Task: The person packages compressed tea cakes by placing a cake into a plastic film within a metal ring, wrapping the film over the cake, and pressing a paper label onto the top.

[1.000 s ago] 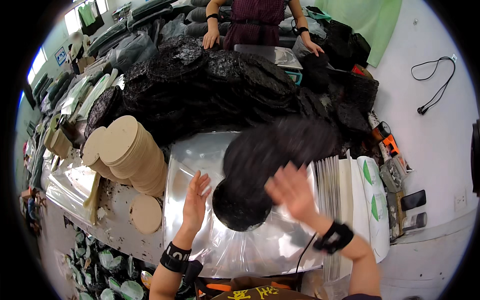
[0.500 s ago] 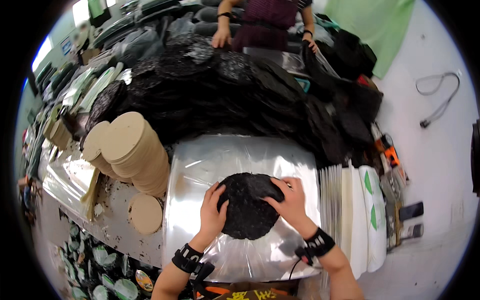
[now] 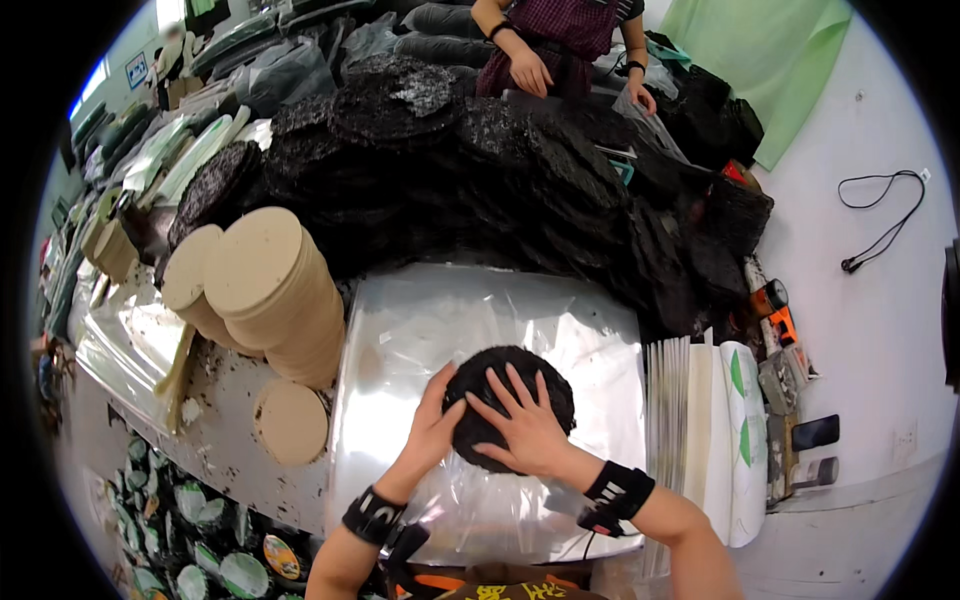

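A round black cake of dried seaweed (image 3: 558,392) lies on a stack of clear plastic film (image 3: 400,310) in front of me. My right hand (image 3: 528,428) rests flat across its middle, fingers spread. At the cake's left edge, my left hand (image 3: 432,425) has its fingers laid along the rim, thumb apart. Neither hand grasps the cake; both press or touch it from above and the side. Beyond the film rises a large heap of similar black cakes (image 3: 400,110).
Tall stacks of beige round discs (image 3: 262,260) stand left, with one low pile (image 3: 292,422) nearer. White rolls and bundled film (image 3: 735,440) flank the right. A phone (image 3: 815,432) lies farther right. Packed cakes (image 3: 245,575) sit lower left. A co-worker (image 3: 560,40) stands across the heap.
My right hand has moved left from the cake's upper right edge and now lies spread over it. The raised piece at that edge is now down. The co-worker's hands have shifted.
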Tool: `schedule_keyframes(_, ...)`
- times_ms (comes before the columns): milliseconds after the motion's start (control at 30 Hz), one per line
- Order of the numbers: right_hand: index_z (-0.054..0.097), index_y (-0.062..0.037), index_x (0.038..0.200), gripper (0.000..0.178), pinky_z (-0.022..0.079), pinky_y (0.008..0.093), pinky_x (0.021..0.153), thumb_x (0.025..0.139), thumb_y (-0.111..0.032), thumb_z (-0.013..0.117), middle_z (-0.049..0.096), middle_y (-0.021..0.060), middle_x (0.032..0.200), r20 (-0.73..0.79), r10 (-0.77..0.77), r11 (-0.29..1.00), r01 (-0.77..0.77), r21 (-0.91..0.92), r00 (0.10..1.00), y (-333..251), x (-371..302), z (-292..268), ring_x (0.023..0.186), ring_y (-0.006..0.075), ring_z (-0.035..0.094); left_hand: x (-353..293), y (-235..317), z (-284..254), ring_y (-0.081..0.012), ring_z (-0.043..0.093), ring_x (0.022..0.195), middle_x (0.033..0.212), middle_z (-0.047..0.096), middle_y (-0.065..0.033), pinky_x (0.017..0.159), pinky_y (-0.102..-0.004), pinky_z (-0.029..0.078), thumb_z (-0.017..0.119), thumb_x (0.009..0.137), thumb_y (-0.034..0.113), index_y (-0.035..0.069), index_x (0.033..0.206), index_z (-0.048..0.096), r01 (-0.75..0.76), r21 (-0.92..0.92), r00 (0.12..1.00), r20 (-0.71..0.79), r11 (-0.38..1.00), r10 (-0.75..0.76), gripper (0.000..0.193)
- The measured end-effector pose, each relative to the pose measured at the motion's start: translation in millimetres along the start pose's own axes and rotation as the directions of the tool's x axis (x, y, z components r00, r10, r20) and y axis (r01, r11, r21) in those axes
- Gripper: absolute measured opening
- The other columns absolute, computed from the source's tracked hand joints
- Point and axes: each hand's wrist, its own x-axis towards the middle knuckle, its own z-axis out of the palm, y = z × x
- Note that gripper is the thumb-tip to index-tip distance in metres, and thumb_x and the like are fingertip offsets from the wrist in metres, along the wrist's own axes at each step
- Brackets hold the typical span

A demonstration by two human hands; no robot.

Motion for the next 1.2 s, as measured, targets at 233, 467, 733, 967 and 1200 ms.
schedule_keyframes(233,0.037,-0.0205,0.152,0.074,0.013,0.0693,0.111,0.089,-0.055,0.058,0.019,0.0220,0.159,0.091,0.037,0.999,-0.034,-0.036,0.995,1.7,6.9,25.1,0.147,0.0448,0.014,-32.7,36.2,-90.8,-0.0081,0.059,0.065,0.080,0.062,-0.0021,0.055,-0.0223,0.046,0.067,0.090,0.012,0.002,0.122,0.054,0.459,0.143,0.830,0.282,0.877,-0.481,0.036)
schedule_keyframes(467,0.038,-0.0174,0.150,0.073,0.010,0.0745,0.108,0.089,-0.052,0.057,0.015,0.0233,0.160,0.073,0.049,0.998,-0.052,0.036,0.996,6.3,3.0,36.4,0.146,0.0482,0.013,-42.6,-25.5,-80.5,-0.0321,0.050,0.129,0.134,0.051,-0.0186,0.098,-0.0502,0.046,0.074,0.078,0.054,-0.001,0.140,0.044,-0.061,0.513,0.995,0.100,0.856,0.010,0.087)
schedule_keyframes(733,0.033,0.0048,0.147,0.081,0.023,0.0511,0.116,0.083,-0.026,0.073,0.044,0.0258,0.144,-0.548,0.652,0.704,-0.687,0.182,0.523,53.7,-107.0,5.0,0.134,0.0417,0.042,-31.2,9.0,33.8,-0.0379,0.050,0.129,0.128,0.057,-0.0229,0.116,-0.0579,0.020,0.081,0.059,0.062,-0.004,0.117,0.053,-0.546,0.582,0.836,0.334,0.603,0.434,0.092)
schedule_keyframes(967,0.059,-0.0032,0.123,0.035,0.058,0.0331,0.069,0.089,-0.006,0.064,0.068,0.0066,0.081,-0.193,0.950,0.240,-0.175,0.955,0.247,66.3,-162.2,-110.0,0.074,0.0150,0.066,-34.3,25.6,29.4,-0.0314,0.059,0.108,0.100,0.066,-0.0083,0.113,-0.0561,0.026,0.079,0.065,0.057,0.004,0.087,0.064,-0.524,0.655,0.852,0.393,0.544,0.347,0.059)
schedule_keyframes(1200,0.020,-0.0017,0.155,0.123,0.029,0.0418,0.116,0.060,-0.025,0.095,0.019,0.0203,0.160,-0.089,0.677,0.238,-0.102,0.966,0.731,11.6,-100.3,41.0,0.146,0.0339,0.027,-28.8,33.5,48.6,-0.0310,0.057,0.094,0.087,0.060,-0.0100,0.108,-0.0487,0.034,0.083,0.066,0.034,0.004,0.089,0.066,-0.426,0.756,0.902,0.316,0.497,0.293,0.041)
